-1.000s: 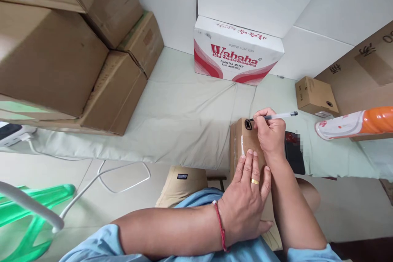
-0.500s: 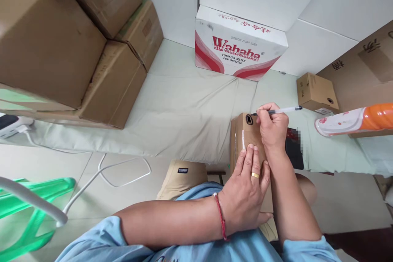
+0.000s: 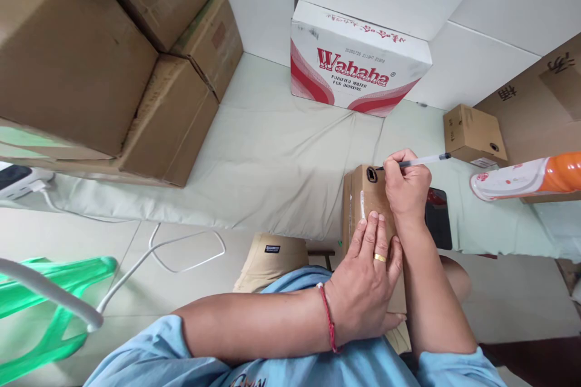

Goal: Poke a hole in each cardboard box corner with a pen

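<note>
A brown cardboard box [image 3: 373, 196] stands at the table's front edge, with a dark-outlined hole near its far end. My left hand [image 3: 363, 284] lies flat on the box with its fingers spread, a gold ring on one finger and a red cord round the wrist. Pinched in my right hand [image 3: 407, 184] is a pen [image 3: 425, 159]; its tip touches or nearly touches the box just right of the hole. A black phone [image 3: 438, 221] lies beside my right wrist.
Large cardboard boxes [image 3: 77, 60] are stacked at the left. A white-and-red Wahaha carton [image 3: 358, 66] stands against the wall. To the right are a small box [image 3: 474, 131] and an orange-and-white bottle [image 3: 521, 178]. A green stool [image 3: 59, 326] is at lower left.
The whole view has shifted slightly. The pen tip sits a little farther right of the hole's outline, and both hands otherwise keep nearly the same pose on the box.
</note>
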The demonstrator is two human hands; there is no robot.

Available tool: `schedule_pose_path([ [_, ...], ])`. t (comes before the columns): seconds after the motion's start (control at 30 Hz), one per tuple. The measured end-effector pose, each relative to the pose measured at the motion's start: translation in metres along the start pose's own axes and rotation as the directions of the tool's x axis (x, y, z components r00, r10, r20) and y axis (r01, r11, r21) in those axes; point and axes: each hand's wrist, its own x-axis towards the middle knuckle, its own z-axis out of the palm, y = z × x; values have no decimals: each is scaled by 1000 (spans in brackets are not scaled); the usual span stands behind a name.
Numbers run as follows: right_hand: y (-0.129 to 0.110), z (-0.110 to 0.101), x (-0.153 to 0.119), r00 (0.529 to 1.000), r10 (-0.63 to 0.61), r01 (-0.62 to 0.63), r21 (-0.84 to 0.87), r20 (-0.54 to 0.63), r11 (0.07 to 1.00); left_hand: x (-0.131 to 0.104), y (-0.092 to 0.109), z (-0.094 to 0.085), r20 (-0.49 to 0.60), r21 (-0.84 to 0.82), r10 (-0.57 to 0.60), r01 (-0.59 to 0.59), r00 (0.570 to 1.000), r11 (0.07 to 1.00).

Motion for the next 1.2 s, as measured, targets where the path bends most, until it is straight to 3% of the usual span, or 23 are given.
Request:
schedule_pose_path([
  [0.67, -3, -4, -4, 1000, -6, 6, 13, -8, 1000, 1, -1, -3, 27, -12, 4, -4, 1000, 1000],
  [1.2, -9, -4, -8, 995, -51, 47, 45, 89, 998, 0, 0, 1, -9, -10, 0, 0, 1000, 1000],
])
